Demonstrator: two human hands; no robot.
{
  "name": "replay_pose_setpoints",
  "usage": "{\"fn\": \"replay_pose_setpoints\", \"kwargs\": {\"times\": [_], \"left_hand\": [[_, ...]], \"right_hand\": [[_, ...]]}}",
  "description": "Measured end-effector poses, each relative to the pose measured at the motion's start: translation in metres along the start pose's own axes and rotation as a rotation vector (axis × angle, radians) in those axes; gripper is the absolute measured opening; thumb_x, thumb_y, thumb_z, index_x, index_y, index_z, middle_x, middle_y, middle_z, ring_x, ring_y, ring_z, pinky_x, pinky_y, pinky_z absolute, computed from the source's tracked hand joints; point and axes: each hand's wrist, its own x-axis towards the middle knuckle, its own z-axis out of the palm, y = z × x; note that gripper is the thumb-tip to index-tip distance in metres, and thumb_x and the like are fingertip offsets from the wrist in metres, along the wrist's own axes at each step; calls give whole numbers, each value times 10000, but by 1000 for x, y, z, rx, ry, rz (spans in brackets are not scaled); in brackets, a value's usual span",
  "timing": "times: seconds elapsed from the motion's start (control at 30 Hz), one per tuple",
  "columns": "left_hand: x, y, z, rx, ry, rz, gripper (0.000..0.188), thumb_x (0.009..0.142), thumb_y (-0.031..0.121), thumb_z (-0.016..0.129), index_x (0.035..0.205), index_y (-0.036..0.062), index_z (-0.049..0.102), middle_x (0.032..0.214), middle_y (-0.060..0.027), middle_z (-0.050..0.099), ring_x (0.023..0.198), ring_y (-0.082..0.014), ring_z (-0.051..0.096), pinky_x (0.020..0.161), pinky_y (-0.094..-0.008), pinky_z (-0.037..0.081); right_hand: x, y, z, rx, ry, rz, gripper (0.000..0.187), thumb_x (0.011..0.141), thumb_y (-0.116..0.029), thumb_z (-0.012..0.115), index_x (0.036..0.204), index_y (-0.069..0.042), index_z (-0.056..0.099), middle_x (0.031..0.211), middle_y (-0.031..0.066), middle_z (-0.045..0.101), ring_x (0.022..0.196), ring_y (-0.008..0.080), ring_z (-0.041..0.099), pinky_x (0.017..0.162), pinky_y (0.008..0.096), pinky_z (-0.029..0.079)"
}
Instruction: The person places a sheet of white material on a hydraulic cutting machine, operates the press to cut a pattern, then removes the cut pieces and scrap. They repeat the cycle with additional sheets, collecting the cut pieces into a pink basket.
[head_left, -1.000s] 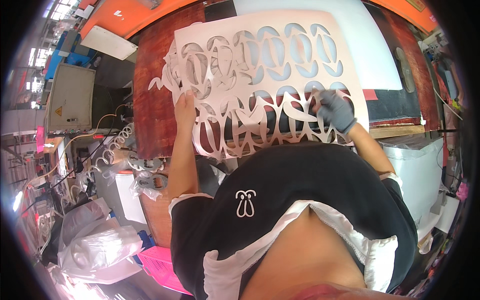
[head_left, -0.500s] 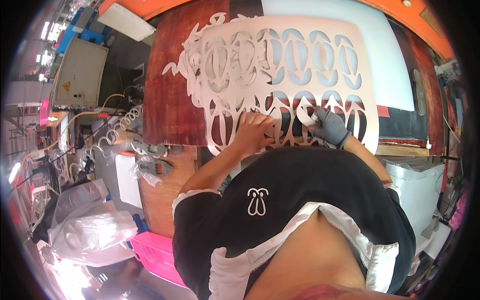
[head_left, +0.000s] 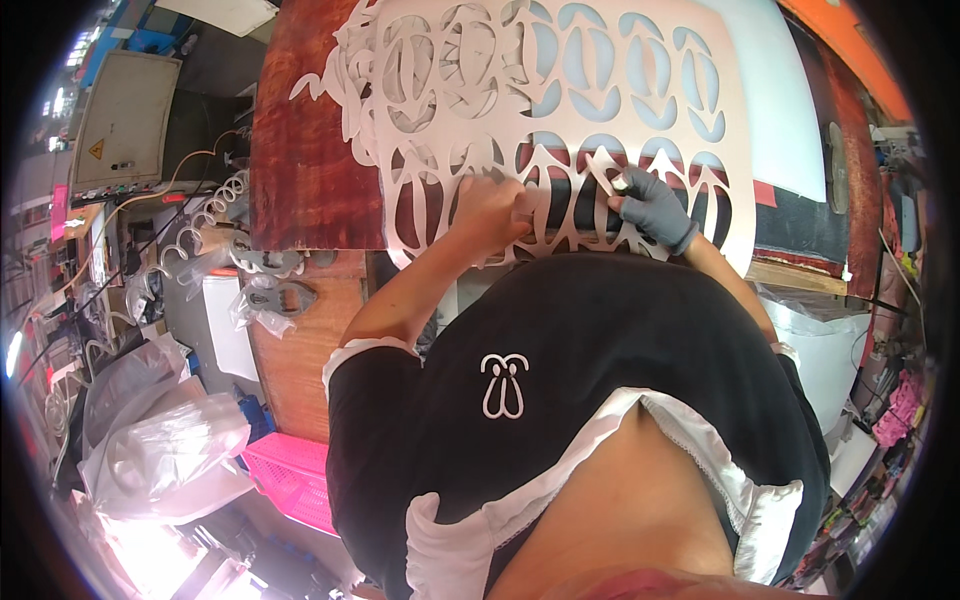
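Note:
A pale pinkish-white die-cut sheet (head_left: pixel 735 130), with rows of oval openings and arrow-like strips inside them, lies before me and reaches over the table's near edge. My bare left hand (head_left: pixel 490 212) is over its lower row, fingers curled down and closed; what they grip is hidden. To its right, my right hand (head_left: pixel 652 210), in a grey glove, pinches a small curved white strip (head_left: pixel 601 170) between thumb and fingers above the lower openings. Loose cut-out pieces (head_left: pixel 352 75) are heaped under and beside the sheet's left side.
The reddish-brown tabletop (head_left: pixel 300 180) extends left, with a smooth white sheet (head_left: pixel 790 120) at the back right. A grey metal box (head_left: pixel 125 120) stands far left. Below it are a coiled hose (head_left: pixel 205 215), clear plastic bags (head_left: pixel 170 450) and a pink basket (head_left: pixel 290 480).
The view has shifted, so the sheet and table appear higher and slightly left. The curved strip in my gloved right hand has turned and shows narrower. My left hand stays over the lower row.

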Motion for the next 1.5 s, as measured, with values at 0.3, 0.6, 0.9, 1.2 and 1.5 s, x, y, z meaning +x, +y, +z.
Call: {"fn": "replay_pose_setpoints", "kwargs": {"times": [0.3,0.6,0.9,1.2,1.5], "left_hand": [[-9,22,2,361,214,14,241,683,233,668,877,128,571,822,-30,536,785,-227,523,726,-374,362],[-3,-16,-64,-482,363,-365,261,784,221,649,747,-18,549,596,-44,490,602,-66,423,542,-287,391],[72,-141,-132,-407,859,-500,375,769,290,633,671,-49,508,566,-152,524,521,-247,487,536,-377,391],[49,-163,-94,52,636,-533,433,781,283,612,1135,63,496,1128,-155,501,1020,-323,504,823,-419,430],[23,-131,-80,-353,598,-641,346,797,337,650,751,10,546,596,-56,450,591,-158,460,551,-317,386]], "right_hand": [[3,13,-4,44,38,-19,124,818,-146,629,856,-61,547,662,-60,416,607,26,385,535,206,350],[28,-40,-13,175,-96,56,117,825,-181,604,833,-64,603,720,-4,580,588,35,448,530,196,372],[221,-193,-14,-280,-5,-255,364,786,-311,584,972,0,558,797,86,578,770,179,581,728,318,466],[254,-121,-73,-1052,402,-503,618,719,-400,636,1202,-49,476,1113,200,561,1047,348,524,906,393,416],[145,-16,-267,-724,831,205,658,737,-461,602,1199,-5,495,1173,210,546,1065,340,548,899,392,436]]}}
